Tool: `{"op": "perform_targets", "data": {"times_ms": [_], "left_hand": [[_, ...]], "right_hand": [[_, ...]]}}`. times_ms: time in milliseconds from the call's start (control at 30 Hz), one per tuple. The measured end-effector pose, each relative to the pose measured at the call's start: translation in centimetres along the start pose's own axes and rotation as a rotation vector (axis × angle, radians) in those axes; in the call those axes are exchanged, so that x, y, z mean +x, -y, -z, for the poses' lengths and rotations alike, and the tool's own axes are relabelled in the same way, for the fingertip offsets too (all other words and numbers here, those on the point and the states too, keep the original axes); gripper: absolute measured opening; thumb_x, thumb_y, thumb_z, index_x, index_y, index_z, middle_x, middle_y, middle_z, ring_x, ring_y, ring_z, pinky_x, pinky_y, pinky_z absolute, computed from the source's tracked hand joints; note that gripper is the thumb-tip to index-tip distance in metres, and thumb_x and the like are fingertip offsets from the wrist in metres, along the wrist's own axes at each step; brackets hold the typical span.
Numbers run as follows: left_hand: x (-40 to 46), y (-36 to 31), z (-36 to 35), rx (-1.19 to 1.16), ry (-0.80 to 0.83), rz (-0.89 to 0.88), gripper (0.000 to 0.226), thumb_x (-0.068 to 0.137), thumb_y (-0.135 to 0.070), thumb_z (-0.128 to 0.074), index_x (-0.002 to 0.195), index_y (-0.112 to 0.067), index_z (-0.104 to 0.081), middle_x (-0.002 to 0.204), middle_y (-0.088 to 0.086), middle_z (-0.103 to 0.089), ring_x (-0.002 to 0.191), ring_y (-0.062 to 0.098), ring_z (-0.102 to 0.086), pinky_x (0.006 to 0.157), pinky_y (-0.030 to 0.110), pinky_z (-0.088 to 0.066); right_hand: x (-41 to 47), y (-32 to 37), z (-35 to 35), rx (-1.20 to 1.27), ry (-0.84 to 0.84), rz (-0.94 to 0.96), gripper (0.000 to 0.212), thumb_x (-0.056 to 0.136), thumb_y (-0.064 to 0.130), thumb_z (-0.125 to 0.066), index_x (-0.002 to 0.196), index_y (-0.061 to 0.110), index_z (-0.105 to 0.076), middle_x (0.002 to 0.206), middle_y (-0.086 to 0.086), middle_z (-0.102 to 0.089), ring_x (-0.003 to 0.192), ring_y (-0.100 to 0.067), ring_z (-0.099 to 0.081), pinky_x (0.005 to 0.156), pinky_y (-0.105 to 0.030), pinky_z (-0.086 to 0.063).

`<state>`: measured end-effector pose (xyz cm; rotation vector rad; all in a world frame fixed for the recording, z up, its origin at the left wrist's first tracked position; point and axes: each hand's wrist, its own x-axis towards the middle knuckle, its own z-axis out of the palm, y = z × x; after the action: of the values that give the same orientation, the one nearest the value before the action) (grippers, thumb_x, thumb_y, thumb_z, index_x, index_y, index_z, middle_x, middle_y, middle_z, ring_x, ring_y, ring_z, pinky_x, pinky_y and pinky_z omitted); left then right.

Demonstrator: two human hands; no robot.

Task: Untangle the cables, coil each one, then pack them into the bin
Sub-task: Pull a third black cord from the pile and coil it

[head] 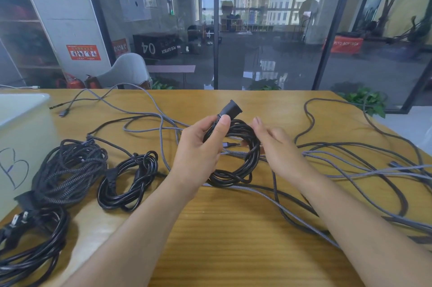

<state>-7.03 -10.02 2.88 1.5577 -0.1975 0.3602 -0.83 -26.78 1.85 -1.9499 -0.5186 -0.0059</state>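
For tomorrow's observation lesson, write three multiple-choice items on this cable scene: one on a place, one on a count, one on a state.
1. Where is the bin?
A. at the table's left edge
B. at its right edge
C. on the floor

2. How many finished coils lie on the table to the left of the hands?
A. one
B. three
C. five

3. What is the left hand doing?
A. lying flat on the table
B. gripping a black coil
C. reaching into the bin

Key:
1 A, the white bin stands at the far left.
2 B, a braided coil, a small black one and a large one at the near corner.
3 B, its thumb clamps the loops below the plug; the right hand is open beside it.
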Motion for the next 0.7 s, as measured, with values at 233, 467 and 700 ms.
{"op": "perform_targets", "data": {"times_ms": [233,467,700], "left_hand": [[0.8,1.3,0.7,0.103,-0.088,-0.014,0.041,0.106,-0.043,-0.054,0.082,-0.01,-0.058,0.06,-0.007,-0.031,0.05,0.011,-0.026,0.049,0.026,-0.023],[0.7,0.9,0.7,0.067,-0.104,-0.007,0.039,0.105,-0.045,-0.054,0.083,-0.016,-0.067,0.058,-0.007,-0.03,0.05,0.012,-0.024,0.047,0.025,-0.022],[0.4,0.4,0.0,0.025,-0.089,0.003,0.045,0.108,-0.042,-0.049,0.066,-0.036,-0.066,0.051,-0.015,-0.035,0.044,0.006,-0.028,0.045,0.02,-0.024]], "right_hand": [[0.0,-0.1,-0.1,0.02,0.147,0.055,0.058,0.094,0.062,-0.051,0.104,0.011,-0.075,0.099,-0.008,-0.076,0.096,-0.015,-0.072,0.095,-0.032,-0.052],[-0.2,0.1,-0.1,0.525,0.31,-0.069,0.026,0.093,0.024,-0.073,0.108,0.002,-0.072,0.1,-0.016,-0.074,0.091,-0.023,-0.07,0.089,-0.033,-0.055],[0.0,-0.4,-1.5,0.514,0.219,0.06,0.014,0.075,0.007,-0.08,0.076,0.017,-0.07,0.084,-0.004,-0.067,0.088,-0.019,-0.065,0.094,-0.04,-0.056]]}}
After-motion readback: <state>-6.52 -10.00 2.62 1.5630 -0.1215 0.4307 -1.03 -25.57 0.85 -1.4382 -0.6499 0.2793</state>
